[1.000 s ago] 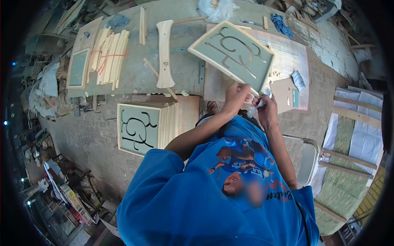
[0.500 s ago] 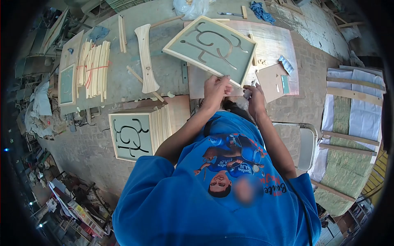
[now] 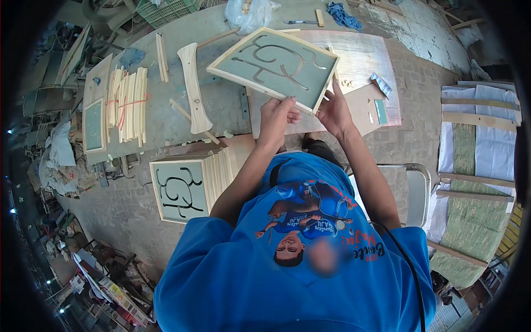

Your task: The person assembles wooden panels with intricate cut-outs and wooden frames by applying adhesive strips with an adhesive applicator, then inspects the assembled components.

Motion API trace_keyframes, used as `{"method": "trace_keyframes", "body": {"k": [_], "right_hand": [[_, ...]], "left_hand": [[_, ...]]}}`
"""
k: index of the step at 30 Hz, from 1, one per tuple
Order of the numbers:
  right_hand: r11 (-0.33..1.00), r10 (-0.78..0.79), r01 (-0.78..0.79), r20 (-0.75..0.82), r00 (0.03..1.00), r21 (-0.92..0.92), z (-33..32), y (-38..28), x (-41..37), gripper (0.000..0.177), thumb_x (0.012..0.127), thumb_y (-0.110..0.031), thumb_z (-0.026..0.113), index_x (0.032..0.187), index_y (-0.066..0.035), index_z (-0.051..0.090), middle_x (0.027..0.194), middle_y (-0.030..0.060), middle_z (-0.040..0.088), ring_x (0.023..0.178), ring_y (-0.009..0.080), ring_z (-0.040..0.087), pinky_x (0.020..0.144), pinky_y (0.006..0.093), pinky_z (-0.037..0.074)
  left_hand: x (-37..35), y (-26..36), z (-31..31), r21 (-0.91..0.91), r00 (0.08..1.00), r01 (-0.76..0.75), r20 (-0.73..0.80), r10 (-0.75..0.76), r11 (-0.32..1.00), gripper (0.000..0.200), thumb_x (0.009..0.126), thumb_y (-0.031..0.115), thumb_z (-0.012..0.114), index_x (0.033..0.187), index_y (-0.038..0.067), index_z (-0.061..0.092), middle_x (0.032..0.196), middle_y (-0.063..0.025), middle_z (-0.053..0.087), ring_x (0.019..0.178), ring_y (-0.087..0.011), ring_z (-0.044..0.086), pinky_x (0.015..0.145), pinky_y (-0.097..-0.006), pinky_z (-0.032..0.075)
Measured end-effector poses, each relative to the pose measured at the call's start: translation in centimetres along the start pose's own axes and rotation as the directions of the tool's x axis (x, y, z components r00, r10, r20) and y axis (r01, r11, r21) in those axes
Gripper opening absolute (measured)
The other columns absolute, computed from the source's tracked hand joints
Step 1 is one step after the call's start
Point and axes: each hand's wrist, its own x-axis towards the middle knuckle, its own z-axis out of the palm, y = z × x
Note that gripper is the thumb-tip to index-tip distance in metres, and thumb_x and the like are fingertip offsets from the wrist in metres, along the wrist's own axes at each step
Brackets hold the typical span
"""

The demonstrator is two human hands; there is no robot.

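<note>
A wood-framed green panel with dark curved shapes (image 3: 279, 66) is tilted above the table in front of me. My left hand (image 3: 279, 115) grips its near edge, with the thumb on the frame and the fingers beneath. At the panel's near right corner, my right hand (image 3: 334, 112) holds the right edge, its fingers partly hidden behind the frame. A brown board (image 3: 357, 108) lies beyond my right hand, with a small green piece (image 3: 380, 112) on it.
A stack of similar framed panels (image 3: 180, 191) stands below left. On the table (image 3: 166, 102) lie a bundle of wooden strips (image 3: 127, 105), a curved wooden piece (image 3: 193, 91), a plastic bag (image 3: 249, 15) and a blue cloth (image 3: 344, 16). A chair (image 3: 417, 191) is at right.
The framed panel has shifted slightly left and tilted. My right hand has moved up along its right edge and now grips it; the small pale thing it held no longer shows.
</note>
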Motion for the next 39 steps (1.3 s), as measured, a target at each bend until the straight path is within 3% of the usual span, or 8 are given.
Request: {"method": "trace_keyframes", "body": {"k": [1,7,14,17,20,25,27,39], "right_hand": [[0.997,0.028,-0.037,0.133,0.991,0.066,-0.3,-0.3,0.6,0.061,0.098,-0.041,0.048,0.134,0.006,0.033,0.127,0.0227,0.051,0.112,0.0318,0.058,0.101,0.0432,0.048],[0.985,-0.113,0.095,0.124,0.986,0.142,1.9,-0.1,0.4,0.032,0.097,-0.009,0.048,0.124,0.006,0.042,0.116,0.0192,0.057,0.101,0.0249,0.064,0.092,0.0370,0.056],[0.982,-0.186,0.189,0.159,0.970,0.000,9.8,-5.7,-3.4,0.029,0.095,-0.006,0.048,0.118,0.010,0.044,0.112,0.0204,0.058,0.098,0.0270,0.065,0.086,0.0360,0.059],[0.991,-0.120,0.100,0.287,0.950,0.084,12.2,-8.9,-3.0,0.028,0.094,-0.005,0.049,0.117,0.011,0.043,0.114,0.0244,0.056,0.101,0.0322,0.065,0.087,0.0379,0.060],[0.995,-0.051,0.015,0.375,0.926,0.097,14.8,-12.0,-3.1,0.030,0.095,-0.007,0.049,0.119,0.011,0.043,0.112,0.0242,0.059,0.095,0.0313,0.068,0.081,0.0353,0.062],[0.996,-0.081,0.058,0.437,0.896,0.066,18.5,-15.1,-5.0,0.029,0.097,-0.008,0.048,0.117,0.013,0.045,0.115,0.0273,0.059,0.098,0.0355,0.067,0.079,0.0405,0.062],[0.994,-0.003,-0.047,0.450,0.893,0.100,19.6,-16.0,-5.5,0.027,0.096,-0.008,0.049,0.113,0.013,0.047,0.112,0.0268,0.059,0.096,0.0366,0.067,0.081,0.0421,0.062],[0.968,0.106,-0.211,0.544,0.833,0.135,21.6,-16.9,-6.2,0.028,0.091,0.000,0.054,0.113,0.015,0.045,0.114,0.0296,0.056,0.105,0.0406,0.062,0.088,0.0457,0.059]], "left_hand": [[0.1,-0.1,-0.1,-0.004,1.000,-0.009,0.009,0.009,1.000,0.028,0.087,0.024,0.066,0.095,-0.001,0.057,0.076,-0.0096,0.062,0.065,-0.0163,0.063,0.059,-0.0255,0.048],[-0.7,1.1,-1.3,-0.056,1.000,-0.012,0.022,0.013,0.998,0.025,0.089,0.023,0.065,0.095,0.001,0.057,0.077,-0.0078,0.061,0.067,-0.0156,0.062,0.061,-0.0254,0.048],[-3.0,8.3,0.1,-0.021,0.965,-0.252,0.074,0.253,0.968,0.035,0.094,0.032,0.059,0.094,-0.003,0.060,0.078,-0.0120,0.065,0.069,-0.0163,0.063,0.064,-0.0269,0.049],[-3.8,12.7,1.3,0.002,0.888,-0.448,0.117,0.445,0.894,0.047,0.099,0.040,0.047,0.096,-0.005,0.064,0.087,-0.0160,0.069,0.073,-0.0175,0.065,0.070,-0.0287,0.050],[-4.3,16.6,2.1,0.053,0.805,-0.585,0.160,0.571,0.809,0.047,0.099,0.039,0.047,0.095,-0.005,0.065,0.089,-0.0163,0.070,0.075,-0.0168,0.065,0.072,-0.0289,0.050],[-5.5,21.0,3.0,0.068,0.716,-0.688,0.219,0.662,0.722,0.047,0.100,0.038,0.046,0.099,-0.005,0.065,0.091,-0.0154,0.070,0.077,-0.0165,0.064,0.074,-0.0287,0.049],[-5.5,22.1,3.1,0.102,0.676,-0.730,0.246,0.694,0.675,0.047,0.100,0.038,0.046,0.101,-0.005,0.065,0.091,-0.0146,0.070,0.077,-0.0162,0.064,0.074,-0.0287,0.049],[-6.5,23.5,3.0,0.065,0.544,-0.834,0.272,0.794,0.548,0.033,0.098,0.024,0.053,0.102,-0.006,0.065,0.088,-0.0124,0.070,0.076,-0.0129,0.063,0.071,-0.0264,0.051]]}}
